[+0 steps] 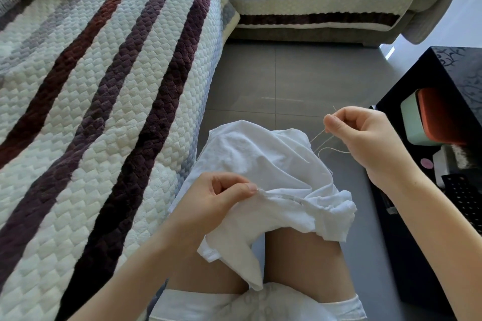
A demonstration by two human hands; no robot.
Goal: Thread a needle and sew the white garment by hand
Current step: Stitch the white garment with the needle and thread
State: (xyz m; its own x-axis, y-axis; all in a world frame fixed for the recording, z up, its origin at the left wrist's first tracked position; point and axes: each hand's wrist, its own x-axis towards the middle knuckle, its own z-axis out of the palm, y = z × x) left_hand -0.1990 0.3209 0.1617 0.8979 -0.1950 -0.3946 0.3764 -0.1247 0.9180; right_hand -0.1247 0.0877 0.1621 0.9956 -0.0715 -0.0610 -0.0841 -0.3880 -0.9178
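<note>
Here we are mid-stitch, by the look of it. The white garment [260, 159] is draped over the person's bare knees in the lower middle of the frame, bunched up, one corner hanging down between the legs. The left hand [208, 198] has its fingers [247, 186] curled in a narrow pinch on a folded seam [287, 197] that runs across the cloth towards the right.

Up at centre right, the right hand [365, 138] is lifted clear of the fabric, thumb and forefinger pinched tight on the needle [334, 109], whose thin end pokes out above the fingertips. And look, the thread [323, 135] runs from that hand down to the garment's right edge in a couple of slack loops.

So threading is done, I'd say: the needle carries thread and the thread is anchored in the cloth. There seem to be small stitches along the seam near the left thumb, though they are too fine to count. What's left, in my judgement, is drawing the slack through, more stitches along that seam, then knotting off.

Around them: a striped quilted sofa cover [104, 73] fills the left, grey floor [287, 81] lies beyond the knees, and a dark desk [456, 73] at the right edge holds a green-and-orange box [417, 122].
</note>
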